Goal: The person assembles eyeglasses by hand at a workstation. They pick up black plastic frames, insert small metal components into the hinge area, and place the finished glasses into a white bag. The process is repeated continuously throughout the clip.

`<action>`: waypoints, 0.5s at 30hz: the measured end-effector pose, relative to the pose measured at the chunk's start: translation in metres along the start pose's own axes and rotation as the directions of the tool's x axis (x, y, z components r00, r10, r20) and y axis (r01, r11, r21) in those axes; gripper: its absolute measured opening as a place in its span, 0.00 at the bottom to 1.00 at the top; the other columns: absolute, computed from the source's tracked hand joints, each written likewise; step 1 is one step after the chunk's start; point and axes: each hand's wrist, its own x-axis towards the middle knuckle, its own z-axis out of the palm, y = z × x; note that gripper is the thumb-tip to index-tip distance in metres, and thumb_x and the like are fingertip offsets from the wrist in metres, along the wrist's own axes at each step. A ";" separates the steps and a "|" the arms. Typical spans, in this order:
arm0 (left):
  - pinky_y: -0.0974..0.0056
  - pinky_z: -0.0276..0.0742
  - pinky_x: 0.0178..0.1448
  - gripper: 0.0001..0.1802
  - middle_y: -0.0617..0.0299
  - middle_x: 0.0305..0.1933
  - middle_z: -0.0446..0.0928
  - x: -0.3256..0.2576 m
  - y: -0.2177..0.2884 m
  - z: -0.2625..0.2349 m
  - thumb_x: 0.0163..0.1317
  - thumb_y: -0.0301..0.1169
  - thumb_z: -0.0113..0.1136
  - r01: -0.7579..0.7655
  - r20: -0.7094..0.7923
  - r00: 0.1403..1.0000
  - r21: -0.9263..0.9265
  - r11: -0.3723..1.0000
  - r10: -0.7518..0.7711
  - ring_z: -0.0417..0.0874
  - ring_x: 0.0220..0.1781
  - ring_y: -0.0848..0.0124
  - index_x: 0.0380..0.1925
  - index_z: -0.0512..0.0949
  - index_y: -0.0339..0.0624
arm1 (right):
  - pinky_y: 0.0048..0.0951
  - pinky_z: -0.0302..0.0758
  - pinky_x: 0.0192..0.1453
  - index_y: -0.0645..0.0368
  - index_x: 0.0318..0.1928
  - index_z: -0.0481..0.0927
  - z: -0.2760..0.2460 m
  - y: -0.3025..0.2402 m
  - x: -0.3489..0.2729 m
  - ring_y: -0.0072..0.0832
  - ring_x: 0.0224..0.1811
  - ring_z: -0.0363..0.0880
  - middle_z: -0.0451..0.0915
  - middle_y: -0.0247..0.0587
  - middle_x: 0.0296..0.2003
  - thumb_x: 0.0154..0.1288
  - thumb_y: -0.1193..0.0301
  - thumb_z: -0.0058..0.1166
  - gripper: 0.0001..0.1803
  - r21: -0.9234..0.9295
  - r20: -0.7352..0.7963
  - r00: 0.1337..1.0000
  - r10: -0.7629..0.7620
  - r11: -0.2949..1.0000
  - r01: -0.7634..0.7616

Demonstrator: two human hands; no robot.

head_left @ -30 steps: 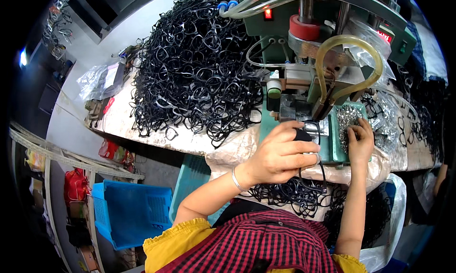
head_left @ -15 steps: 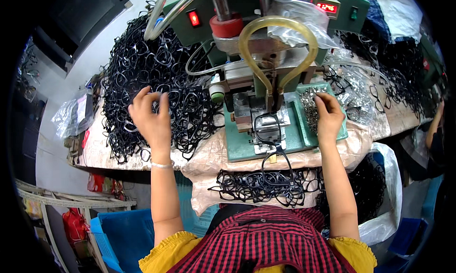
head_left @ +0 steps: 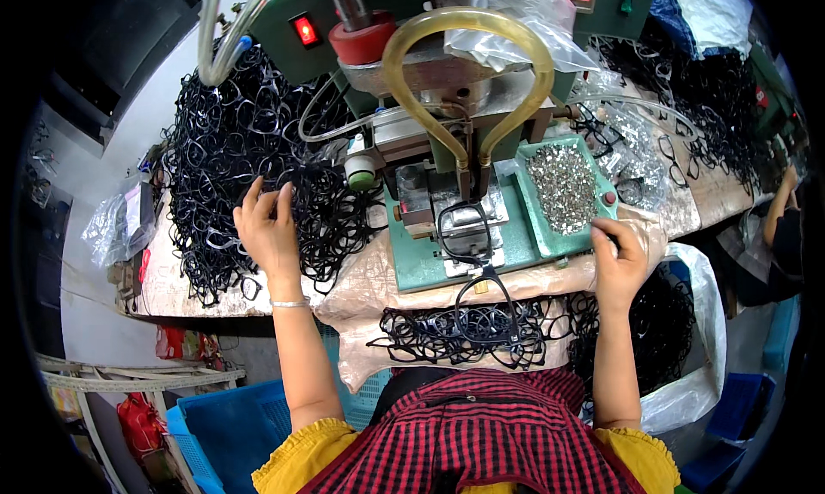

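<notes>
Left hand (head_left: 269, 239): fingers parted at the pile (head_left: 249, 150), contact unclear.
Right hand (head_left: 620, 260): thumb and fingers curled just beside the tray (head_left: 554, 244); can't tell if anything's pinched.
Frame (head_left: 478, 263): sitting in the machine (head_left: 481, 94), half hanging out front, both hands off!
Tray: loaded with metal parts (head_left: 560, 189).

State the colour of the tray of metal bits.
The tray is green, clearest in the head view.

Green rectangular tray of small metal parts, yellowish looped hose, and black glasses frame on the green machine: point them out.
Green rectangular tray (head_left: 559, 244), head view: front rim.
Yellowish looped hose (head_left: 468, 18), head view: top of the arch.
Black glasses frame (head_left: 488, 270), head view: bridge between rims.
</notes>
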 end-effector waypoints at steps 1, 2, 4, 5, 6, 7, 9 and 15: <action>0.61 0.73 0.46 0.10 0.59 0.52 0.84 0.003 0.009 -0.008 0.57 0.36 0.72 0.009 -0.001 1.000 -0.031 0.999 -0.009 0.76 0.40 0.60 0.27 0.85 0.41 | 0.28 0.74 0.52 0.63 0.39 0.86 0.009 -0.014 0.002 0.30 0.43 0.81 0.84 0.40 0.37 0.57 0.81 0.60 0.08 0.039 0.077 0.995 -0.058 0.998 0.055; 0.64 0.73 0.46 0.10 0.59 0.51 0.84 0.007 0.017 -0.016 0.59 0.35 0.71 0.038 0.019 0.999 -0.072 0.997 -0.036 0.78 0.40 0.65 0.27 0.85 0.40 | 0.29 0.75 0.52 0.62 0.38 0.86 0.019 -0.039 0.008 0.31 0.43 0.82 0.85 0.41 0.38 0.56 0.81 0.61 0.08 0.075 0.151 0.979 -0.137 0.989 0.127; 0.68 0.73 0.46 0.09 0.59 0.50 0.84 0.011 0.009 -0.013 0.62 0.33 0.69 0.272 0.144 0.962 -0.548 0.791 -0.231 0.79 0.42 0.70 0.29 0.84 0.38 | 0.29 0.75 0.51 0.61 0.38 0.86 0.042 -0.078 0.021 0.30 0.42 0.82 0.85 0.41 0.37 0.55 0.80 0.62 0.09 0.151 0.245 0.942 -0.229 0.969 0.196; 0.71 0.73 0.49 0.08 0.58 0.48 0.84 0.014 0.018 -0.015 0.63 0.30 0.68 0.423 0.256 0.903 -0.670 0.610 -0.345 0.80 0.44 0.73 0.31 0.83 0.35 | 0.28 0.75 0.50 0.62 0.42 0.85 0.059 -0.080 0.027 0.28 0.41 0.83 0.85 0.40 0.36 0.55 0.80 0.62 0.13 0.237 0.233 0.945 -0.228 0.956 0.172; 0.71 0.74 0.52 0.07 0.58 0.47 0.84 0.015 0.025 -0.018 0.64 0.28 0.66 0.489 0.332 0.859 -0.757 0.433 -0.389 0.82 0.47 0.73 0.33 0.83 0.35 | 0.26 0.75 0.50 0.63 0.50 0.81 0.078 -0.078 0.033 0.26 0.41 0.83 0.85 0.40 0.36 0.55 0.80 0.62 0.19 0.359 0.216 0.947 -0.239 0.921 0.150; 0.70 0.76 0.51 0.06 0.57 0.46 0.85 0.010 0.030 -0.024 0.65 0.28 0.65 0.498 0.354 0.844 -0.797 0.342 -0.402 0.83 0.46 0.73 0.34 0.83 0.35 | 0.25 0.75 0.51 0.64 0.52 0.78 0.088 -0.081 0.032 0.25 0.42 0.82 0.84 0.39 0.36 0.56 0.80 0.61 0.21 0.372 0.269 0.949 -0.164 0.927 0.055; 0.69 0.79 0.48 0.05 0.53 0.42 0.85 -0.012 0.026 -0.028 0.69 0.28 0.61 0.484 0.370 0.837 -0.844 0.231 -0.404 0.86 0.41 0.69 0.34 0.80 0.39 | 0.24 0.74 0.52 0.66 0.54 0.75 0.101 -0.085 0.031 0.23 0.42 0.82 0.84 0.38 0.35 0.57 0.80 0.61 0.23 0.410 0.288 0.952 -0.100 0.912 -0.028; 0.69 0.80 0.40 0.16 0.48 0.35 0.86 -0.037 0.061 -0.040 0.73 0.30 0.55 0.383 0.315 0.904 -0.897 0.221 -0.289 0.87 0.38 0.69 0.24 0.73 0.38 | 0.21 0.71 0.55 0.67 0.57 0.71 0.105 -0.085 0.018 0.18 0.41 0.78 0.83 0.36 0.32 0.58 0.81 0.61 0.25 0.535 0.268 0.961 -0.071 0.840 -0.087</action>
